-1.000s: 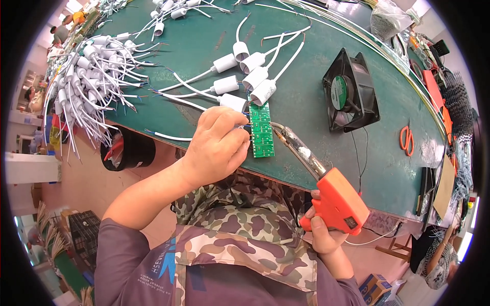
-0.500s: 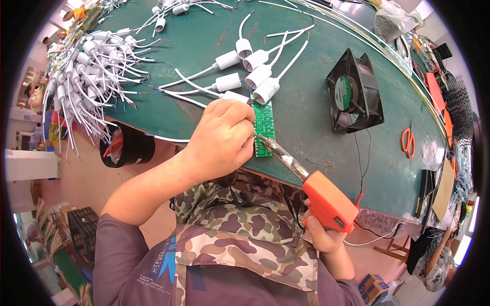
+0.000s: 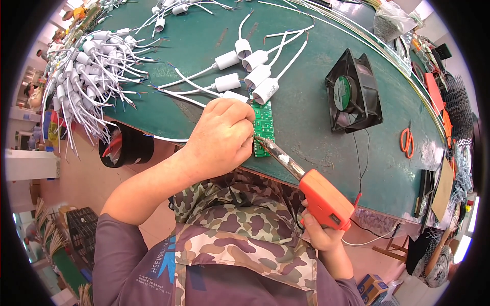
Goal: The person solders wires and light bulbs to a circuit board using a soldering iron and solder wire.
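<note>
My right hand (image 3: 320, 230) is wrapped round the handle of an orange soldering gun (image 3: 326, 200). Its metal tip touches or nearly touches the left side of a green circuit board (image 3: 264, 125) at the table's near edge. My left hand (image 3: 222, 135) is closed against that same side of the board, covering part of it. A white cable (image 3: 171, 139) runs into this fist from the left; its gripped end is hidden by the fingers. Several white lamp sockets (image 3: 266, 91) with white leads lie just beyond the board, one overlapping its far end.
A black square fan (image 3: 353, 92) stands on the green table (image 3: 301, 56) to the right, near orange-handled scissors (image 3: 407, 143). At the left edge is a big pile of wired sockets (image 3: 92, 66). Below it stands a black bin (image 3: 133, 146). Long thin wires edge the far right.
The soldering gun's body and my right hand have shifted slightly left. The tip stays at the board's left side, and my left hand holds its place.
</note>
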A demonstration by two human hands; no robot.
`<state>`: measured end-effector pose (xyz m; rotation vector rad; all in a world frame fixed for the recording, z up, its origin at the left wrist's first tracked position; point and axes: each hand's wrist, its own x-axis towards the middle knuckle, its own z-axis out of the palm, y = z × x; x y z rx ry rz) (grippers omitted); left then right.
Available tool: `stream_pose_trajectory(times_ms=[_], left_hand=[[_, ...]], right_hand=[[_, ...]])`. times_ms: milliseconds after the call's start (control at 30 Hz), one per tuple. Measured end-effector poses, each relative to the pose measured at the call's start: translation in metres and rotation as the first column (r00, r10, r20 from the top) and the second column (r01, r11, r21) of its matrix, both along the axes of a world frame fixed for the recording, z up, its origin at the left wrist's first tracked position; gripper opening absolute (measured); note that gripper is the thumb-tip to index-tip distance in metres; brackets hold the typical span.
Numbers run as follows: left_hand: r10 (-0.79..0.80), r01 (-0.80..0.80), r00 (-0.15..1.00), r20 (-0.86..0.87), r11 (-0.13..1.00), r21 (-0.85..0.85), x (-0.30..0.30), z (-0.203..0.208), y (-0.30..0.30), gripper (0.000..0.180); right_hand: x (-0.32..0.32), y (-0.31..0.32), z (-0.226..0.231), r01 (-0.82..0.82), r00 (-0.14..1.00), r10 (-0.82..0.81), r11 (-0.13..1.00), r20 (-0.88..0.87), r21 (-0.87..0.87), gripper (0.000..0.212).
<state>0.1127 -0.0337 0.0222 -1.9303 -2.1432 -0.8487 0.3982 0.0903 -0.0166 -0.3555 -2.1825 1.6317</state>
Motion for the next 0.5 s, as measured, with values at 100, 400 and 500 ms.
stream_pose_trajectory(times_ms=[100, 400, 500], left_hand=[[0.001, -0.001, 1.0, -0.003, 1.0, -0.004, 0.0, 0.001, 0.0, 0.016], [-0.006, 0.006, 1.0, -0.01, 1.0, -0.005, -0.001, 0.001, -0.001, 0.016], [-0.007, 0.006, 1.0, -0.016, 1.0, -0.013, -0.001, 0.001, 0.0, 0.016]], right_hand=[[-0.002, 0.0, 0.003, 0.001, 1.0, -0.001, 1.0, -0.013, 0.006, 0.029], [-0.008, -0.001, 0.01, 0.035, 0.997, -0.031, 0.998, -0.064, 0.059, 0.026], [-0.009, 0.0, 0.013, 0.063, 0.997, -0.06, 0.995, -0.042, 0.073, 0.026]])
